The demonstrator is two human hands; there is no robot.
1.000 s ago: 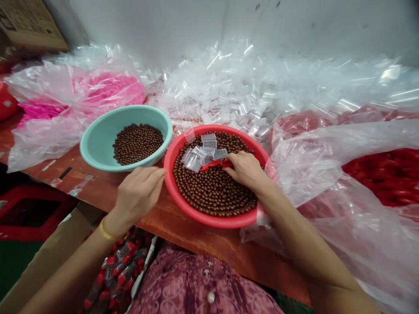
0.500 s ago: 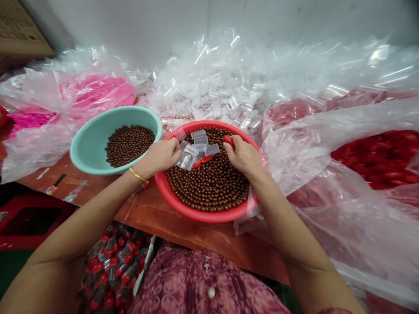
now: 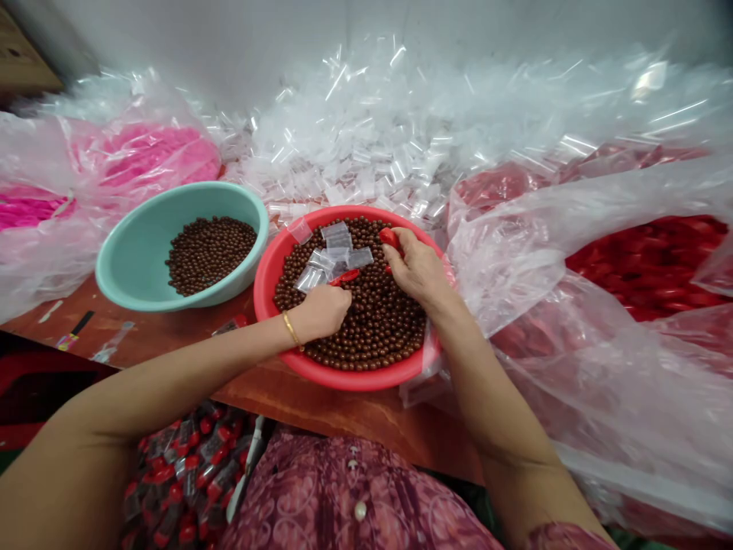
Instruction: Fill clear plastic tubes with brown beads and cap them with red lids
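Note:
A red basin [image 3: 343,378] holds many small brown balls [image 3: 378,325]. On the balls lie several clear plastic tubes [image 3: 337,243] and some red plastic caps [image 3: 347,276]. My left hand [image 3: 325,312], with a gold bracelet [image 3: 292,330] at the wrist, is closed low over the balls near the basin's middle. Whatever its curled fingers hold is hidden. Over the basin's right side, my right hand [image 3: 421,266] pinches a red cap [image 3: 389,237] between thumb and fingers. Another bit of red shows by its palm.
To the left stands a teal bowl [image 3: 129,252] with more brown balls. Clear tubes [image 3: 366,153] are heaped behind. Plastic bags hold pink pieces [image 3: 154,153] at left and red caps [image 3: 647,267] at right. Filled red-capped tubes [image 3: 188,473] lie below the table edge [image 3: 321,405].
My left hand has gone from the tubes at the basin's left rim down and right onto the balls. My right hand stays over the right side with the red cap. The view has shifted slightly.

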